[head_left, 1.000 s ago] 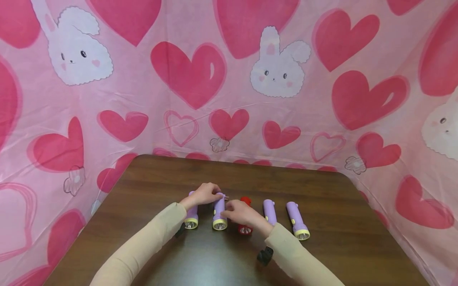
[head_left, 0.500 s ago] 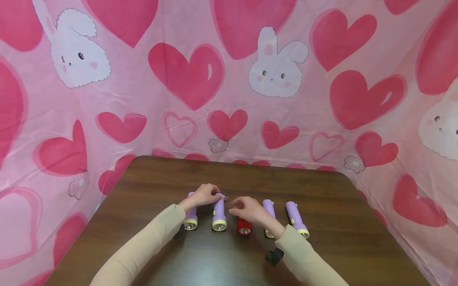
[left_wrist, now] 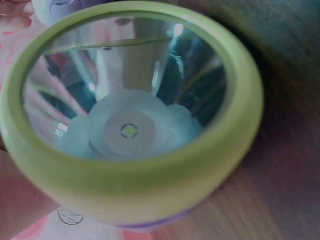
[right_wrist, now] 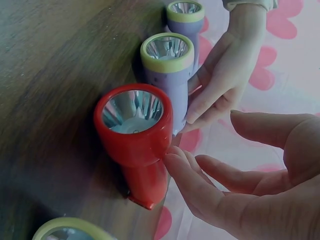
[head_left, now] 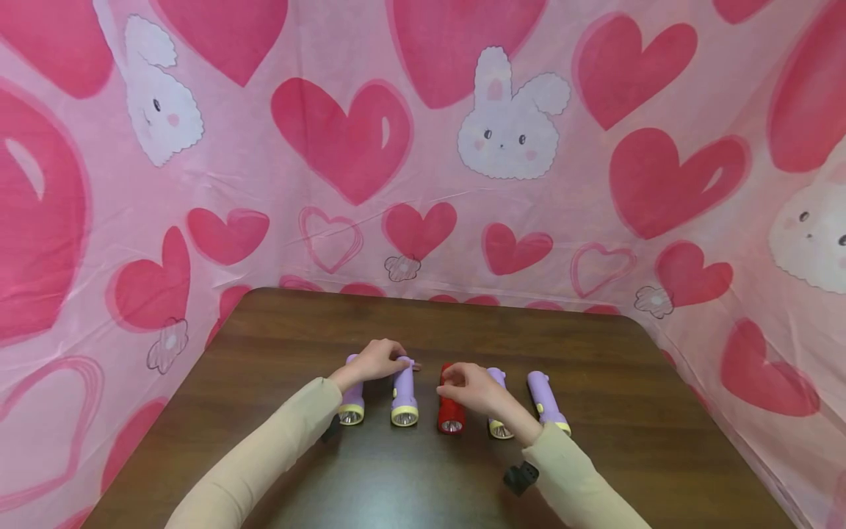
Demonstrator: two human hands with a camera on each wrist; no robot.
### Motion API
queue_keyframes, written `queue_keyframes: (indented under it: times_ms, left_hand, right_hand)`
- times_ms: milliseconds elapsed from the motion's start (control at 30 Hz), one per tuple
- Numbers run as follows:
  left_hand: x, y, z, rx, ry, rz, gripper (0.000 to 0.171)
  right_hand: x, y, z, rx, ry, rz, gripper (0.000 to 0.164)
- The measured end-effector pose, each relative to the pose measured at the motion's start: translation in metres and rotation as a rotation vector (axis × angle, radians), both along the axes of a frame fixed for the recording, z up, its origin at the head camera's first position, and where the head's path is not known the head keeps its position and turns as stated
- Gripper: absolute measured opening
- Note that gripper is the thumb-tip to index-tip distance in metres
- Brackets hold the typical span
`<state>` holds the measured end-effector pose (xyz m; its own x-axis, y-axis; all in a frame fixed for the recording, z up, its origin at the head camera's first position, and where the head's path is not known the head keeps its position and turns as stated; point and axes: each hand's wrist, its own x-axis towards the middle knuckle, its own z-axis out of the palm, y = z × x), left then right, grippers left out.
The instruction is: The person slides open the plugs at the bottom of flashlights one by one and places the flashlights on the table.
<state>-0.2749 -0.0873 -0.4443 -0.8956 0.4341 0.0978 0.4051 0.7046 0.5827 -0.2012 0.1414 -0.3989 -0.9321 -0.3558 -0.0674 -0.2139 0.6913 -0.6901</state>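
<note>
Several flashlights lie in a row on the brown table, lenses toward the person. My left hand (head_left: pixel 377 358) pinches the tail end of a purple flashlight (head_left: pixel 404 391) with a yellow rim, second from the left. In the left wrist view, the lens of a yellow-rimmed flashlight (left_wrist: pixel 150 192) fills most of the picture. My right hand (head_left: pixel 471 388) hovers beside and partly over the red flashlight (head_left: pixel 452 419) in the middle. In the right wrist view its thumb and fingers are spread apart, fingertips right at the red body (right_wrist: pixel 142 145), nothing between them.
Left of the held one lies another purple flashlight (head_left: pixel 352 411), partly behind the left wrist. Right of the red one are two more, a purple flashlight (head_left: pixel 500 426) partly behind the right hand and an outer purple flashlight (head_left: pixel 543 393). A pink heart-print cloth (head_left: pixel 423 169) surrounds the table (head_left: pixel 396 485).
My right hand has moved right, away from the second purple flashlight, to the red one. My left hand stays at the purple flashlight's tail.
</note>
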Motion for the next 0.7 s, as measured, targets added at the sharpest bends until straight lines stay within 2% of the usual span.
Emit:
queue_keyframes:
  times_ms: [267,500,700]
  left_hand:
    - [0.000,-0.001,0.000,0.005,0.004,-0.013,0.022]
    - [-0.001,-0.001,0.000,0.010,0.004,-0.007,0.022]
    - [0.001,-0.001,0.000,0.016,0.004,-0.005,0.021]
  right_hand:
    - [0.004,0.008,0.001,-0.014,-0.036,-0.054,0.039]
    - [0.006,0.010,0.000,0.033,-0.025,-0.129,0.037]
    - [0.008,0.012,-0.003,0.052,-0.009,-0.142,0.037]
